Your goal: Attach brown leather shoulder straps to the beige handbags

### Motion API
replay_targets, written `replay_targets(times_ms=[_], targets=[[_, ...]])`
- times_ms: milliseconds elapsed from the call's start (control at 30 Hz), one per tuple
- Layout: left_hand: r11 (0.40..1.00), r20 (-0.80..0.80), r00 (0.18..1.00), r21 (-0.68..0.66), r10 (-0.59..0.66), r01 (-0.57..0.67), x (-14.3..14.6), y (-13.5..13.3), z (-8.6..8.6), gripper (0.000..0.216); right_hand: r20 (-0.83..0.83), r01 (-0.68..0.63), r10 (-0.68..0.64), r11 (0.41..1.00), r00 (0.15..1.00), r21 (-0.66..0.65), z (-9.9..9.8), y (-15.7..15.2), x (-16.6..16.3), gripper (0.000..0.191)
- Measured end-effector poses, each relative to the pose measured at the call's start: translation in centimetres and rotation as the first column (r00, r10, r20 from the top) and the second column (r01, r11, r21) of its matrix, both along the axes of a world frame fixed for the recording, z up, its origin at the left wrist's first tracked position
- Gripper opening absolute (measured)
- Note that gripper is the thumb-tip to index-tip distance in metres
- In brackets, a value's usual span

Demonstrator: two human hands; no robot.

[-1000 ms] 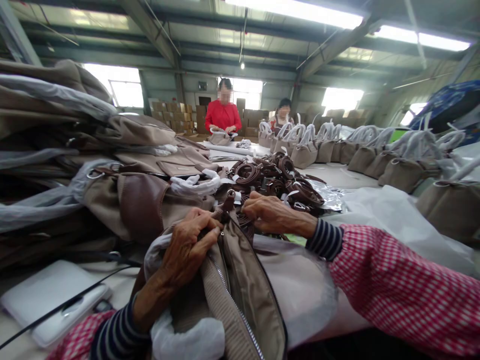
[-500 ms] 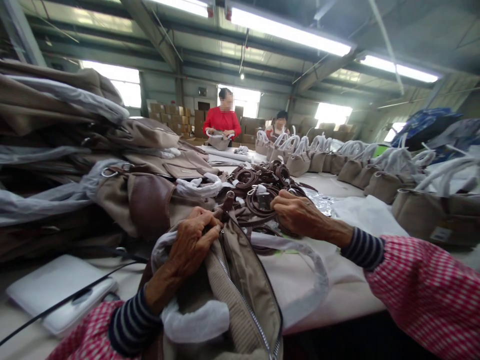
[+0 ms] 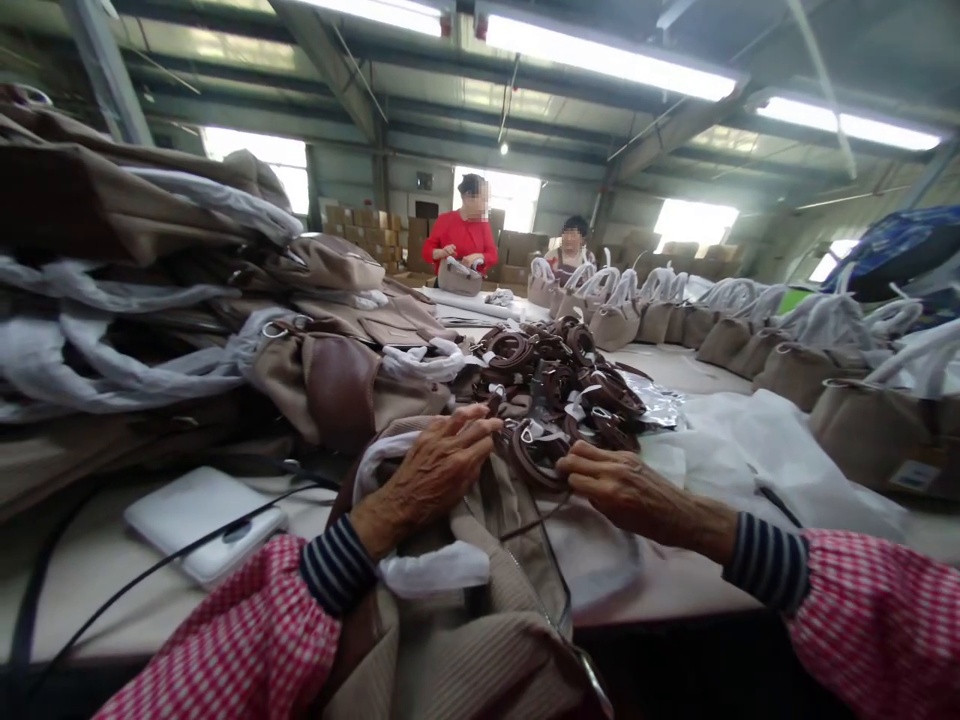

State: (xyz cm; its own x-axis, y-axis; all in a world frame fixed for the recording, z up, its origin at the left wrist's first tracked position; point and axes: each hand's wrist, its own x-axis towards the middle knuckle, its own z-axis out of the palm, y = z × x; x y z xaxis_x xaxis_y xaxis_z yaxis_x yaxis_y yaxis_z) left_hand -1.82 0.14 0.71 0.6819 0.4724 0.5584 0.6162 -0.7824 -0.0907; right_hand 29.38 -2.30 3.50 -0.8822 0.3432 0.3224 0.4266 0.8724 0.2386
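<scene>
Coiled strap (image 3: 534,474), mid-frame, seems light, springy, best pinched across its layers; right hand (image 3: 630,492) grips its edge, left hand (image 3: 431,470) overlies the soft-looking bag (image 3: 450,665), lower centre, its hold unclear.

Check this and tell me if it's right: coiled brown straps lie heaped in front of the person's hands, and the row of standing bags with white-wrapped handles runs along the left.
One thing is wrong: in the head view, the row of standing bags with white-wrapped handles runs along the right, not the left.
</scene>
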Motion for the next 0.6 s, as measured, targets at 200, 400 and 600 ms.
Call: replay_targets(times_ms=[200, 400, 600], targets=[[0.995, -0.028, 0.998, -0.085, -0.05, 0.048, 0.1, 0.3, 0.0, 0.03, -0.128, 0.085, -0.133, 0.942, 0.983, -0.324, 1.9, 0.7, 1.0, 0.028], [0.993, 0.037, 0.996, -0.079, -0.079, 0.082, 0.1, 0.7, -0.5, 0.023, -0.401, 0.127, -0.552, 0.687, 0.731, -0.715, 5.6, 4.4, -0.6, 0.02], [0.996, 0.031, 0.997, -0.064, -0.067, 0.069, 0.1, 0.6, -0.4, 0.02, -0.148, 0.299, -0.572, 0.611, 0.807, -0.733, 5.1, 10.2, -6.3, 0.01]])
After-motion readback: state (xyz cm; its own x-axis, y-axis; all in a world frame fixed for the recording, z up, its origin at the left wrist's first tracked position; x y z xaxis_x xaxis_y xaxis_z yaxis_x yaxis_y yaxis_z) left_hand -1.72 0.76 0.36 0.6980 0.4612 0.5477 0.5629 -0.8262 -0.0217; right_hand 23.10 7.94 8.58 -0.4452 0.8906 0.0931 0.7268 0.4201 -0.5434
